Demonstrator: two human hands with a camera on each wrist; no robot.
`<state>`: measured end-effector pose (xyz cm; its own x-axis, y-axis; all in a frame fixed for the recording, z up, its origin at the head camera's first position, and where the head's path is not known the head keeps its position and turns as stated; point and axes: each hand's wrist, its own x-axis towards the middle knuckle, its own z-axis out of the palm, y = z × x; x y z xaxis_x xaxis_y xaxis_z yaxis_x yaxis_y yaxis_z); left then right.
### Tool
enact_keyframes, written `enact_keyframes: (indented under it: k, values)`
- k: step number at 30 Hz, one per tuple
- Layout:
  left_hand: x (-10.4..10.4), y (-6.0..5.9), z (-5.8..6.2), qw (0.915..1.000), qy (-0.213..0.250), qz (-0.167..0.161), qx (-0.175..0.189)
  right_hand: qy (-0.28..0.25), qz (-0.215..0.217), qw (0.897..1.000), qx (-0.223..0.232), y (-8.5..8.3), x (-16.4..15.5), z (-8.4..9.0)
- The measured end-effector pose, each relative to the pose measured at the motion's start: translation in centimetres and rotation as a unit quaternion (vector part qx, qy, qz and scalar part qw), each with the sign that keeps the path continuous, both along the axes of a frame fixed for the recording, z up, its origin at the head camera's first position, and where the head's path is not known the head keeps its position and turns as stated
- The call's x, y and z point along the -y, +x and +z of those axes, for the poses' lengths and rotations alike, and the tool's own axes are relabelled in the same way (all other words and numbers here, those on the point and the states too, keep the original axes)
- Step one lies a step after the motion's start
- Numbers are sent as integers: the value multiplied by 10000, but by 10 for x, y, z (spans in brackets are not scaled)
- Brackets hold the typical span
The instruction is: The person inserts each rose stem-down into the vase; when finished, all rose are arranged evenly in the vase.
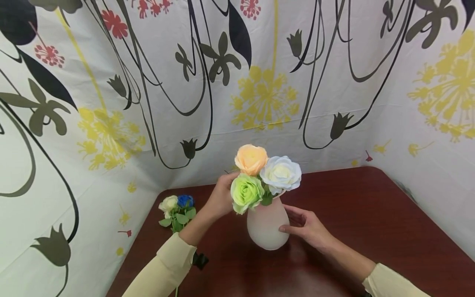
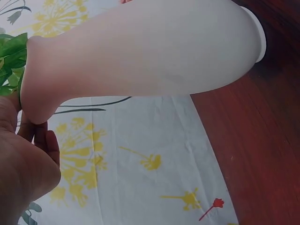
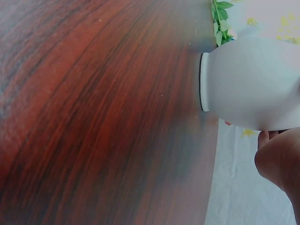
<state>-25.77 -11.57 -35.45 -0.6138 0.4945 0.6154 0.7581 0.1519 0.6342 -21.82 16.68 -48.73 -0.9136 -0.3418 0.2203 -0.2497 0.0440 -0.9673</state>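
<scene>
A pale pink-to-white vase (image 1: pixel 268 229) stands upright on the table, holding an orange rose (image 1: pixel 251 159), a pale blue rose (image 1: pixel 283 174) and a green rose (image 1: pixel 245 192). My left hand (image 1: pixel 222 194) is at the vase's mouth, partly behind the blooms. In the left wrist view, the fingers of that hand (image 2: pixel 28 164) curl at the flared rim, beside green leaves (image 2: pixel 11 56). My right hand (image 1: pixel 307 225) grips the vase's right side, thumb in front and fingers behind. The right wrist view shows the vase's base (image 3: pixel 205 82) on the tabletop; most of the right fingers are hidden.
Left of the vase, a cream rose (image 1: pixel 168 203) and a blue rose (image 1: pixel 185 201) lie on the dark red wooden table (image 1: pixel 345 198), partly behind my left forearm. A flower-patterned cloth (image 1: pixel 222 103) hangs around the table's back and sides.
</scene>
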Motion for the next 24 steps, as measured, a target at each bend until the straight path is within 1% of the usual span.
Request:
enact_keyframes:
  k: [3, 9, 12, 16, 19, 22, 24]
  values:
    - [-1, 1, 2, 9998, -172, 75, -64, 5, 5, 10000, 6, 0, 0, 0]
    - [-5, 3, 7, 9979, -423, 326, -378, 21, -12, 10000, -51, -1, 0, 0]
    - [-8, 4, 9, 9955, -559, 574, -503, 21, -5, 10000, -42, 0, 0, 0]
    - [-13, 5, 12, 9896, -753, 978, -733, 26, -7, 10000, 7, 0, 1, 0]
    - [-18, 5, 12, 9866, -789, 1151, -851, -8, 9, 10000, 21, 0, 1, 0]
    - [-23, 6, 13, 9862, -752, 1186, -873, -72, 22, 10000, 20, 0, 1, 0]
    - [-25, 7, 14, 9883, -681, 1092, -814, -97, 30, 9999, 16, 0, 2, 0]
